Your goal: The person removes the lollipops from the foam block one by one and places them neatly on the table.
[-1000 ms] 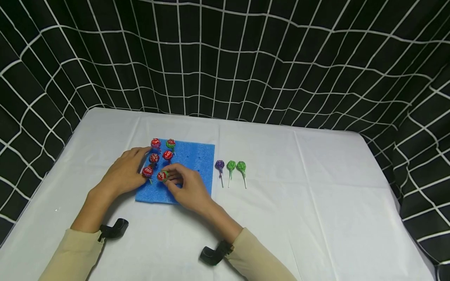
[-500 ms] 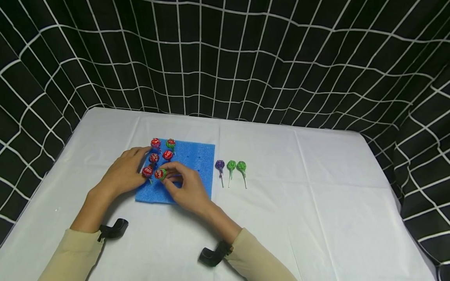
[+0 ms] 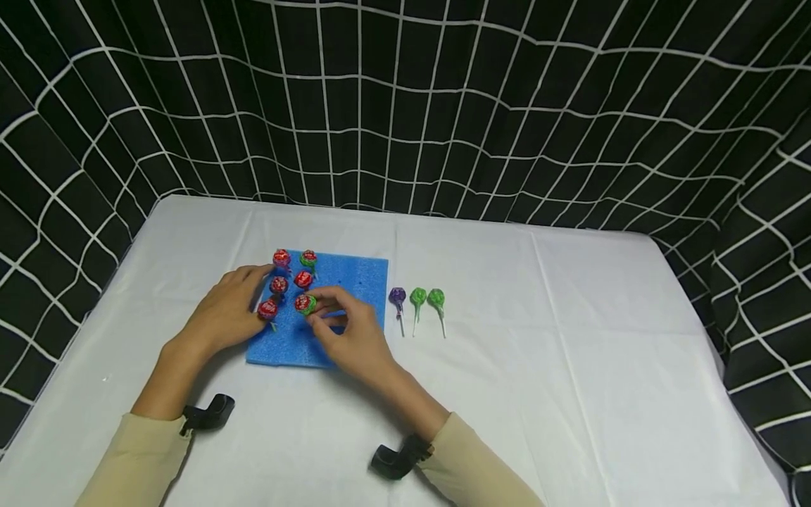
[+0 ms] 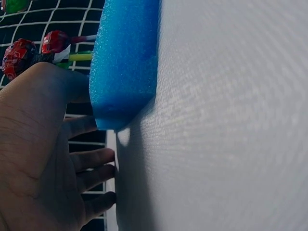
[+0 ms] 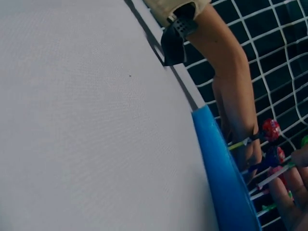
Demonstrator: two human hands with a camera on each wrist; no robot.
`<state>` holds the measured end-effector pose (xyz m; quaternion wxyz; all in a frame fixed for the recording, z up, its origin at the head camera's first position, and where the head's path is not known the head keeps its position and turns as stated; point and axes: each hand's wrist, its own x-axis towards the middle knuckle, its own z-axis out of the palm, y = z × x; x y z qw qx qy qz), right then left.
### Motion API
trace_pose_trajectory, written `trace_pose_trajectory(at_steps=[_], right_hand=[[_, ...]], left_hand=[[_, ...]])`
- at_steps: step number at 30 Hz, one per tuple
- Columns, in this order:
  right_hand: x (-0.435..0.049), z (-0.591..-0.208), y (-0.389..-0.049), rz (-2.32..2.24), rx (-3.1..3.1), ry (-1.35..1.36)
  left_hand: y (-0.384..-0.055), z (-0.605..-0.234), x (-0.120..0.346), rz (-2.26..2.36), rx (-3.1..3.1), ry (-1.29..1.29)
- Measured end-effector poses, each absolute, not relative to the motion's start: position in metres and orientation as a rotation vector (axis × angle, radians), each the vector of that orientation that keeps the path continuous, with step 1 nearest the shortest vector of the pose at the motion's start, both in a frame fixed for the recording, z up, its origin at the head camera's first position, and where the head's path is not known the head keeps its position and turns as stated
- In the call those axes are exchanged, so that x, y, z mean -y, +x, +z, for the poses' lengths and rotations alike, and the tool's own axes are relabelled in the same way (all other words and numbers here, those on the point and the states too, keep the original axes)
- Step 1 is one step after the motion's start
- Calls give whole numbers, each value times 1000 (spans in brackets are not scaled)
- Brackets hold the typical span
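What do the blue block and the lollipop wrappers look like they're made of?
The blue block looks like matte plastic foam: its surface is grainy, and small holes dot its top. The lollipop wrappers seem thin and glossy, with bright highlights and creases; they could be plastic film or foil.

R hand pinches red-&-green lollipop over blue slab. L hand at slab's L edge. I count 5 upright lollipops on slab: 3 in L col., 2 in next. To R, purple lollipop & 2 green lollipops lie on white cloth. Blk backdrop w/ white grid. Tan sleeves.
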<state>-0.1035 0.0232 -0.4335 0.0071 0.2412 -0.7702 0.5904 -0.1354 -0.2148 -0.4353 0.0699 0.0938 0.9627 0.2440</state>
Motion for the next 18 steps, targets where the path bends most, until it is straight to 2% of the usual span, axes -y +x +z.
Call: trace_pose_trajectory(at_steps=[18], right_hand=[[-66, -430, -103, 1774, 2402, 578]], left_hand=[[-137, -436, 214, 707, -2896, 275]])
